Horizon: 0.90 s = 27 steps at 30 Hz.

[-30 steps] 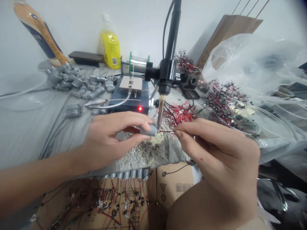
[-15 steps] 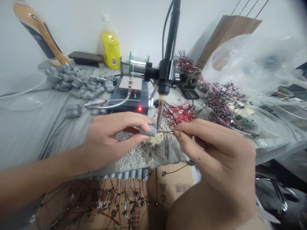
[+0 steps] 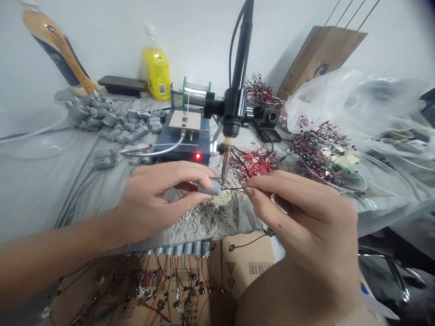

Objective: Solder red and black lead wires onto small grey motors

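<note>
Between the thumb and fingers of my left hand (image 3: 163, 194) is a small grey cylindrical motor (image 3: 211, 186), lying on its side with its end facing right. My right hand (image 3: 299, 217) pinches a thin black wire (image 3: 234, 188) that runs left to that end of the motor. A soldering iron (image 3: 225, 165), clamped in a black stand, points down with its tip at the same end. Whether the tip touches the wire or the motor is too small to tell.
Behind my hands stands a blue solder feeder (image 3: 183, 151) with a solder spool (image 3: 197, 93). Grey motors (image 3: 115, 122) are heaped at the left. Red wires (image 3: 254, 163) and dark wires (image 3: 316, 145) lie to the right. Wired motors (image 3: 178, 248) line a cardboard box (image 3: 248, 258) below.
Both hands hold the same grips, with the motor and wire almost in place at the iron's tip. The view has shifted slightly.
</note>
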Motion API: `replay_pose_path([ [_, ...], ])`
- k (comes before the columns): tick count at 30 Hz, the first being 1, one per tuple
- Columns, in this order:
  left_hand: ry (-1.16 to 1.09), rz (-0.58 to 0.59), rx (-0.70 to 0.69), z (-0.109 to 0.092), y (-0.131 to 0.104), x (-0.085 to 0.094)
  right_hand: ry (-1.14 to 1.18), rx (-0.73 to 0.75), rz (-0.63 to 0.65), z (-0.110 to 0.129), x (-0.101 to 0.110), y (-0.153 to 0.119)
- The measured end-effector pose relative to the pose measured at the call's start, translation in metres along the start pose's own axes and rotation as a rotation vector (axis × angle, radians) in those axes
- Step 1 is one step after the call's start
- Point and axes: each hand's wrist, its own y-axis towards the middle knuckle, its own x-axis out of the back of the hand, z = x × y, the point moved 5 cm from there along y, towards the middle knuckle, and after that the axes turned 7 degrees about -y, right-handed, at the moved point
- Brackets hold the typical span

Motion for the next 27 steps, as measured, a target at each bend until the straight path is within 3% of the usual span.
replay_pose_path([
  [27, -0.047, 0.008, -0.014, -0.0011, 0.0016, -0.0009, -0.038, 0.015, -0.003, 0.0011, 0.0013, 0.0016],
])
